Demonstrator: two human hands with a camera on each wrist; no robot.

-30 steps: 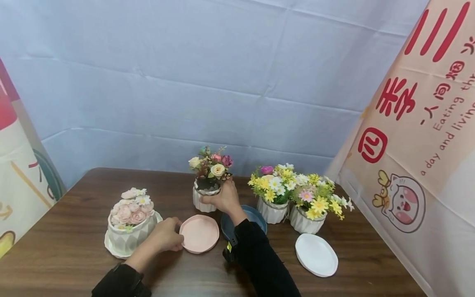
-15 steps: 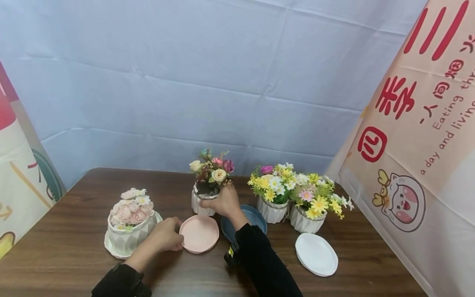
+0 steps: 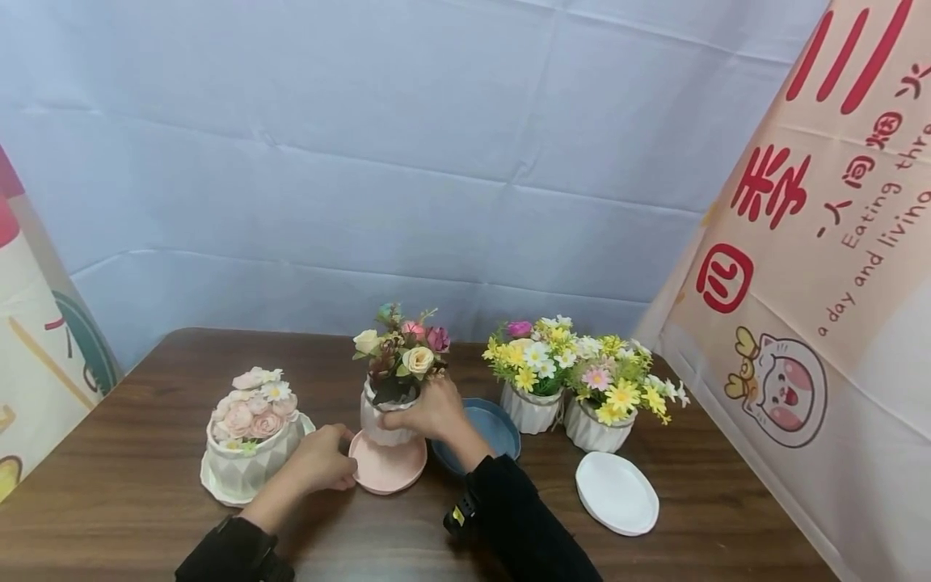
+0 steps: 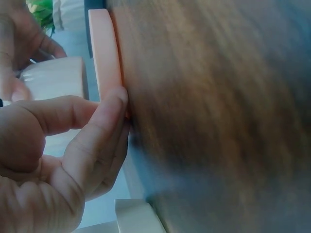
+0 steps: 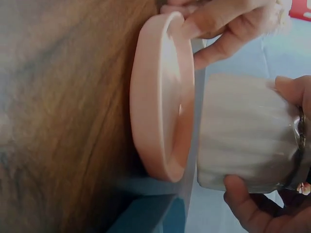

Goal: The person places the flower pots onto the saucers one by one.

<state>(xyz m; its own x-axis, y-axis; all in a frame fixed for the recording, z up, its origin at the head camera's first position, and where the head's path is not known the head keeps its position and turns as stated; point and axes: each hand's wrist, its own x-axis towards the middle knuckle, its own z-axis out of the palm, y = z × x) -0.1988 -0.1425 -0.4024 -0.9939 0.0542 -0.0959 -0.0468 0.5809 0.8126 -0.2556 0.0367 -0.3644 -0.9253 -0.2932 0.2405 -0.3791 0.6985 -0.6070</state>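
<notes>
My left hand [image 3: 318,461] pinches the near-left rim of a pink saucer [image 3: 387,470], which lies on the table. The left wrist view shows thumb and fingers meeting on the saucer's edge. With my right hand [image 3: 431,414] I grip a white ribbed flowerpot [image 3: 378,427] of artificial roses [image 3: 407,356] round its sides. The pot stays upright above the far part of the saucer. A narrow gap parts the pot's base [image 5: 206,141] from the saucer [image 5: 148,102] in the right wrist view.
A pot of pale pink flowers [image 3: 250,416] stands on a white saucer [image 3: 214,489] at left. Behind my right forearm lies a blue saucer [image 3: 498,424]. Two pots of daisies [image 3: 534,408] [image 3: 600,428] stand at right, behind a white saucer [image 3: 617,495].
My right hand has brought the rose pot nearer and slightly left, from behind the pink saucer to over its far part. My left hand keeps its hold on the saucer's rim.
</notes>
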